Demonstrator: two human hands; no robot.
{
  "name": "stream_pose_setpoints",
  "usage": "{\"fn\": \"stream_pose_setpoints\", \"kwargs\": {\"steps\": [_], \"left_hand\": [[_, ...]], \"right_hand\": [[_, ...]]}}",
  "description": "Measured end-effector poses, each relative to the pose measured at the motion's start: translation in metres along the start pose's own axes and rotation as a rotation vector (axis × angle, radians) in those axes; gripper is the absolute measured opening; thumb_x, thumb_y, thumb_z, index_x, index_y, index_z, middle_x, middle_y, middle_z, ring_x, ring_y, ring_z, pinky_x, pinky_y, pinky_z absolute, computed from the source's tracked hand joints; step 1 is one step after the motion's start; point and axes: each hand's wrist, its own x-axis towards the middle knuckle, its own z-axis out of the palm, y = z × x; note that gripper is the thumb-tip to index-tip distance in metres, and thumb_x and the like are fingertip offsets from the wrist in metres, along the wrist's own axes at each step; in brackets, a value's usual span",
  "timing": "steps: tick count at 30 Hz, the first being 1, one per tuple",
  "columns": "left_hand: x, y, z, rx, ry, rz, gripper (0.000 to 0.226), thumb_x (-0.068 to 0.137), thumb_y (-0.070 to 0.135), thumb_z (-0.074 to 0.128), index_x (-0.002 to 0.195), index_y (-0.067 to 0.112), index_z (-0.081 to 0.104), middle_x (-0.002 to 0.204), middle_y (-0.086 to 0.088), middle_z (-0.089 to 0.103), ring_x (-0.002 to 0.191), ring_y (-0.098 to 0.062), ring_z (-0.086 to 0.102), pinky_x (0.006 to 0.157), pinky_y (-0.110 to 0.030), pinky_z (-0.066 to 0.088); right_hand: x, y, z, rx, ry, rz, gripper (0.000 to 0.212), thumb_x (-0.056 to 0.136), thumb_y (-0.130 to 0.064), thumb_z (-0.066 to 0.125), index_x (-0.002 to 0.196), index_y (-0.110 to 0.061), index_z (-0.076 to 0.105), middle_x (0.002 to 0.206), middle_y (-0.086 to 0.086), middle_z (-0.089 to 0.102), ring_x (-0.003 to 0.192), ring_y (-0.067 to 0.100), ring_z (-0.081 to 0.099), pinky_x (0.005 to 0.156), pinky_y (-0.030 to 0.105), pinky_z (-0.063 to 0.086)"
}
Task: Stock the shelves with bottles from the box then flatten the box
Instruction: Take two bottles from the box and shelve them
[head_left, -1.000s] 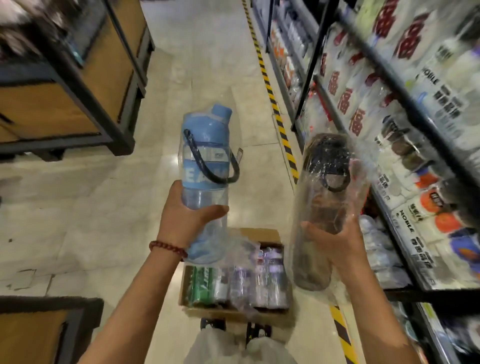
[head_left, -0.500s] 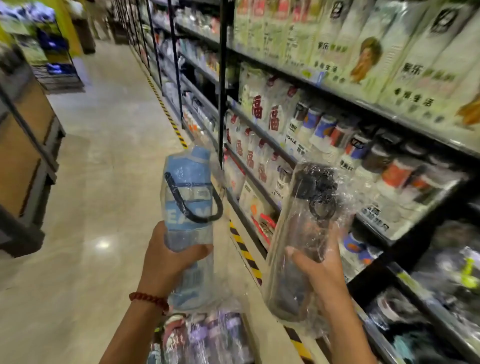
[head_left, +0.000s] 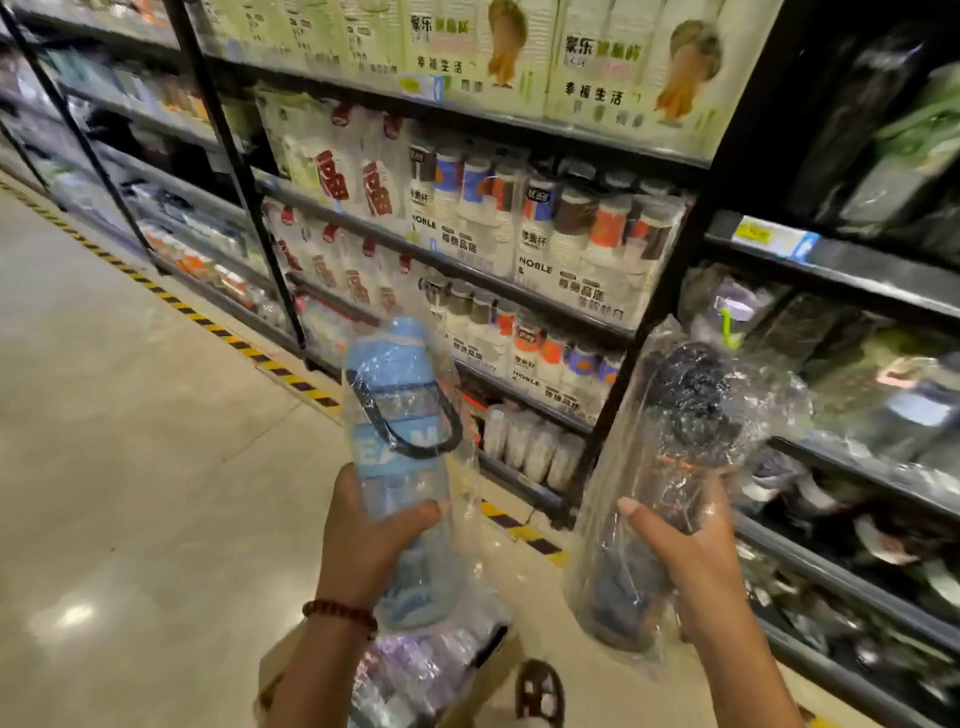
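Note:
My left hand (head_left: 370, 540) grips a blue bottle (head_left: 397, 415) with a dark carry loop, wrapped in clear plastic and held upright. My right hand (head_left: 691, 558) grips a dark smoky bottle (head_left: 670, 467) with a black lid, also in a clear bag, tilted slightly right. Both are raised in front of the shelves (head_left: 519, 291). The cardboard box (head_left: 485, 680) sits on the floor below my hands, with several wrapped bottles (head_left: 415, 670) inside; my left arm hides part of it.
Black metal shelving runs along the right, packed with cup packs and wrapped goods. An upright post (head_left: 649, 322) stands between two bays. A yellow-black floor stripe (head_left: 218, 327) marks the shelf foot. Open tiled aisle lies to the left. My sandalled foot (head_left: 540, 693) is beside the box.
My view has swung right and up from the box and aisle toward the shelves. Both hands kept their bottles and moved closer to the shelving.

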Motion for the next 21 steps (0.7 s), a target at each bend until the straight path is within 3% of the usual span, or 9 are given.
{"fn": "stream_pose_setpoints", "kwargs": {"steps": [1,4,7,11,14,16,19,21], "left_hand": [[-0.003,-0.002,0.005,-0.015,-0.033,-0.012,0.084,0.033,0.034,0.079,0.109,0.007,0.056,0.099,-0.018,0.067,0.085,-0.033,0.066,0.066,-0.047,0.057],[-0.010,-0.007,0.024,-0.013,-0.120,-0.029,0.074,0.041,0.021,0.081,0.109,0.008,0.057,0.100,-0.015,0.068,0.084,-0.026,0.068,0.058,-0.031,0.056],[-0.015,-0.007,0.046,-0.018,-0.253,-0.035,0.068,0.047,0.013,0.079,0.112,0.006,0.057,0.101,-0.016,0.068,0.088,-0.029,0.068,0.067,-0.037,0.057],[-0.023,0.001,0.079,0.000,-0.357,-0.013,0.064,0.043,0.017,0.080,0.103,0.016,0.057,0.092,-0.003,0.068,0.077,-0.011,0.068,0.057,-0.022,0.054],[-0.032,0.005,0.107,0.003,-0.426,-0.016,0.070,0.043,0.019,0.082,0.108,0.018,0.057,0.095,-0.001,0.069,0.080,-0.012,0.069,0.058,-0.023,0.053],[-0.037,0.009,0.132,-0.006,-0.465,-0.005,0.066,0.047,0.012,0.085,0.106,0.025,0.058,0.091,0.005,0.072,0.076,-0.005,0.069,0.054,-0.018,0.052],[-0.053,0.016,0.179,0.002,-0.559,0.024,0.063,0.047,0.020,0.085,0.103,0.028,0.059,0.089,0.009,0.073,0.077,-0.006,0.069,0.053,-0.018,0.052],[-0.068,0.019,0.215,0.007,-0.602,0.016,0.075,0.039,0.026,0.085,0.109,0.020,0.058,0.094,-0.001,0.072,0.083,-0.015,0.070,0.060,-0.028,0.055]], "right_hand": [[-0.008,0.002,-0.008,0.003,0.021,0.015,0.098,0.060,-0.038,0.087,0.141,-0.030,0.032,0.142,0.001,0.045,0.127,0.027,0.046,0.103,0.051,0.041],[-0.029,0.002,-0.031,0.000,0.082,0.017,0.103,0.057,-0.041,0.086,0.143,-0.030,0.030,0.141,0.003,0.047,0.126,0.027,0.048,0.103,0.053,0.041],[-0.043,0.000,-0.050,-0.027,0.190,-0.004,0.109,0.046,-0.053,0.081,0.141,-0.031,0.033,0.137,-0.003,0.050,0.123,0.022,0.050,0.102,0.047,0.043],[-0.049,0.003,-0.075,0.047,0.287,-0.024,0.104,0.055,-0.039,0.087,0.142,-0.027,0.032,0.135,-0.003,0.050,0.123,0.022,0.051,0.102,0.044,0.043],[-0.053,0.007,-0.098,0.086,0.329,-0.048,0.085,0.067,-0.021,0.084,0.138,-0.029,0.038,0.124,-0.007,0.058,0.115,0.017,0.056,0.092,0.035,0.048],[-0.057,0.006,-0.117,0.083,0.368,-0.068,0.089,0.063,-0.024,0.088,0.138,-0.029,0.040,0.122,-0.010,0.058,0.113,0.011,0.057,0.091,0.031,0.047],[-0.062,0.004,-0.159,0.079,0.433,-0.103,0.073,0.059,-0.028,0.087,0.116,-0.052,0.047,0.107,-0.026,0.060,0.099,-0.010,0.058,0.082,0.018,0.046],[-0.064,0.004,-0.192,0.079,0.483,-0.111,0.068,0.061,-0.025,0.087,0.108,-0.057,0.048,0.102,-0.027,0.063,0.097,-0.009,0.059,0.078,0.015,0.048]]}}
